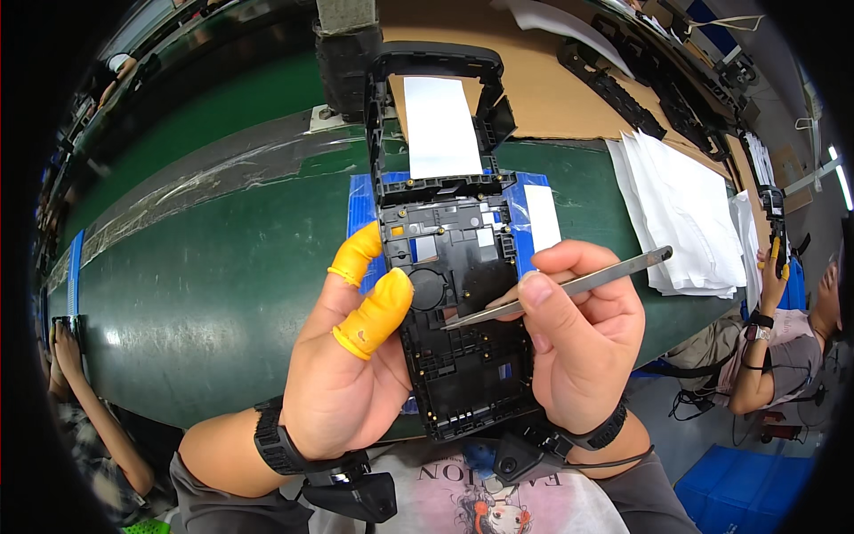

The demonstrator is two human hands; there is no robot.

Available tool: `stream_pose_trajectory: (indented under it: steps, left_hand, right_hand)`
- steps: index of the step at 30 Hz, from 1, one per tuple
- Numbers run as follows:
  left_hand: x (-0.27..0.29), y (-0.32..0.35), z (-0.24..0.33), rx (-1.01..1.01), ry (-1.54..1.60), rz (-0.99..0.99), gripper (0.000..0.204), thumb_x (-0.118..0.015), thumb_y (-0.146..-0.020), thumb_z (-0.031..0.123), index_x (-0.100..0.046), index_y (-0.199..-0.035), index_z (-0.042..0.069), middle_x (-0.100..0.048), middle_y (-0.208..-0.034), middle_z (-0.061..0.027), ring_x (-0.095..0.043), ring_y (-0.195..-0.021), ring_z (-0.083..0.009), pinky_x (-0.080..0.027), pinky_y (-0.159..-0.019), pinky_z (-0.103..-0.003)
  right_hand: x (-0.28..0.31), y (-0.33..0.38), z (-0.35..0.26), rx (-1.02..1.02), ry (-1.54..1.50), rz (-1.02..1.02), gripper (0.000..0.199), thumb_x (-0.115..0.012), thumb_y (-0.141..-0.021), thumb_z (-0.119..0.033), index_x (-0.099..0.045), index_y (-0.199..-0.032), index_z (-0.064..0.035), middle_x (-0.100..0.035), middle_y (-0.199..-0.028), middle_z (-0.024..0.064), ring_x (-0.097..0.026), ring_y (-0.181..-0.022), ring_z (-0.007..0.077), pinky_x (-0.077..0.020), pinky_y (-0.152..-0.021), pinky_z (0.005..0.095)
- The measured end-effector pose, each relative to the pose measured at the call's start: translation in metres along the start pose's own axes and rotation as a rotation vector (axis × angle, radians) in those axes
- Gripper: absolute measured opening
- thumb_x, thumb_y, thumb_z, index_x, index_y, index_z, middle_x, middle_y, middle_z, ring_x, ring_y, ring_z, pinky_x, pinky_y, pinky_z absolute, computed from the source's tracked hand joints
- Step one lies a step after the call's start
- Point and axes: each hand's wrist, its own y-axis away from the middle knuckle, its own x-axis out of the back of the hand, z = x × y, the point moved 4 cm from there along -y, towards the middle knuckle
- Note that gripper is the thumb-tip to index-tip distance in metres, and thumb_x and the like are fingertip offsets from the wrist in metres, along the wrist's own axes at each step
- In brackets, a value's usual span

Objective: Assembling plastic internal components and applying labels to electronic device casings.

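Observation:
My left hand (342,392) wears yellow finger cots on its thumb and a finger, and grips the left edge of a black plastic housing (427,289). The housing has an open frame at its far end, with ribs, small brass-coloured inserts and a round recess. In my right hand (587,347) is a pair of metal tweezers (614,269), pinched between thumb and fingers. Their tips point left, over the middle of the housing; whether they touch it or hold anything I cannot tell. A white strip (440,125) shows through the frame opening. Beneath the housing lies a blue sheet (363,209).
White sheets (680,214) are stacked on the green table (205,303) at right. Black plastic parts (614,93) lie on brown cardboard (534,107) at the back. A dark post (349,62) rises behind the housing. Other people sit at the left and right edges.

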Motion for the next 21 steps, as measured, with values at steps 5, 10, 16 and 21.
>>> stream_pose_trajectory:
  steps: [5, 10, 16, 21]
  left_hand:
    - [0.000, -0.001, 0.001, 0.002, -0.006, 0.011, 0.041, -0.040, -0.086, 0.020, -0.026, -0.124, 0.009, -0.042, -0.117, -0.0114, -0.045, -0.106, -0.0245, -0.038, -0.089, -0.039]
    - [-0.002, -0.001, 0.000, -0.045, -0.105, -0.009, 0.063, -0.050, -0.069, -0.011, -0.024, -0.123, 0.009, -0.045, -0.112, -0.0152, -0.046, -0.104, -0.0231, -0.039, -0.086, -0.034]
    - [0.015, -0.003, 0.017, -0.109, -0.133, 0.094, 0.070, -0.051, -0.064, -0.013, -0.022, -0.124, 0.009, -0.045, -0.112, -0.0147, -0.049, -0.099, -0.0240, -0.042, -0.082, -0.035]
    - [0.007, -0.012, 0.030, -0.085, 0.023, 0.058, 0.063, -0.050, -0.070, -0.004, -0.022, -0.125, 0.007, -0.045, -0.113, -0.0170, -0.049, -0.100, -0.0267, -0.040, -0.085, -0.037]
  right_hand:
    - [-0.001, -0.001, 0.001, -0.002, 0.000, 0.000, 0.019, -0.055, -0.076, 0.004, -0.048, -0.094, 0.0045, -0.057, -0.077, 0.0083, -0.056, -0.069, 0.0104, -0.0477, -0.065, 0.0221]
    - [0.003, 0.002, -0.003, -0.011, -0.046, 0.028, 0.020, -0.057, -0.075, 0.001, -0.049, -0.093, 0.0038, -0.057, -0.076, 0.0087, -0.052, -0.060, 0.0083, -0.0434, -0.055, 0.0189]
    - [0.026, -0.038, -0.062, 0.244, 0.303, 0.064, 0.013, -0.055, -0.077, -0.006, -0.052, -0.087, 0.0018, -0.057, -0.077, 0.0078, -0.048, -0.058, 0.0071, -0.0374, -0.052, 0.0176]
    - [0.036, -0.141, -0.098, 0.548, 1.103, -0.171, 0.019, -0.047, -0.082, -0.015, -0.053, -0.086, 0.0023, -0.054, -0.068, 0.0123, -0.050, -0.059, 0.0203, -0.0399, -0.058, 0.0273]
